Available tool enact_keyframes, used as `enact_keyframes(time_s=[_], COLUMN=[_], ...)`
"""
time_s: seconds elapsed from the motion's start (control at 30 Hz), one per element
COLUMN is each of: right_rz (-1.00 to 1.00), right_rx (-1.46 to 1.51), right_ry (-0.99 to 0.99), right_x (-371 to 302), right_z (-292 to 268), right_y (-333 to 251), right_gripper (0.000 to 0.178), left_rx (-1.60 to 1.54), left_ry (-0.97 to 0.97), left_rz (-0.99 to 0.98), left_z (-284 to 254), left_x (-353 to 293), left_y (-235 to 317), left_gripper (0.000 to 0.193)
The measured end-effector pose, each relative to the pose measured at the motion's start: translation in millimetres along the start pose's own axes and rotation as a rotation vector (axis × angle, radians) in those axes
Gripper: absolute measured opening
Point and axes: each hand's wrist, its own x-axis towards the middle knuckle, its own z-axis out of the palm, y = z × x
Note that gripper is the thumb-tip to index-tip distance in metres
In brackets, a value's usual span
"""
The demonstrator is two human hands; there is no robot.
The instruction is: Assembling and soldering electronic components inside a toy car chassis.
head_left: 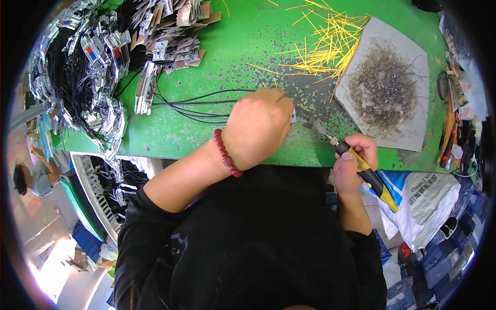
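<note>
— Fingers of the left hand [257, 125] are curled together into a fist and pressed down on the green counter [227, 46], clamped on the ends of thin black cables [199, 106]; a small pale piece is just seen at the knuckles. How is the other side held?

— Fingers of the right hand [355, 155] are closed around the yellow-and-black handle of a soldering iron [356, 160]. The metal tip is aimed up and left, ending just beside the left fist, near the counter's front edge.

— Where are the cables laid?

— They are run leftward across the counter from the fist to a bundle of silver connectors [144, 88], beside a large heap of black wires and silver parts [77, 67].

— What else is seen?

— A red bead bracelet [226, 153] is worn on the left wrist. Yellow sleeving pieces [325, 41] are scattered at the far side, touching a grey pad [385, 82] darkened with fine debris. Tagged parts [175, 26] are piled at the top. A white sack [429, 196] is seen below the counter on the right.
</note>
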Motion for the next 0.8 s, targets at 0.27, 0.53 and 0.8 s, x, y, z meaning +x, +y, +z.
enact_keyframes(time_s=[0.27, 0.53, 0.8], right_rz=[0.034, 0.046, 0.037], right_rx=[0.022, -0.017, -0.028], right_ry=[-0.086, -0.102, -0.096], right_x=[2.6, -0.3, 6.0], right_z=[2.5, 3.4, 5.5], right_y=[-0.5, 0.9, -1.6], right_gripper=[0.024, 0.024, 0.021], left_rx=[-0.022, -0.027, -0.022], left_ry=[0.017, 0.019, 0.016], left_rz=[0.004, 0.008, 0.007], left_z=[2.2, 2.5, -0.7], left_x=[-0.3, -2.7, 1.7], left_y=[-1.1, -3.0, -1.5], left_gripper=[0.01, 0.01, 0.01])
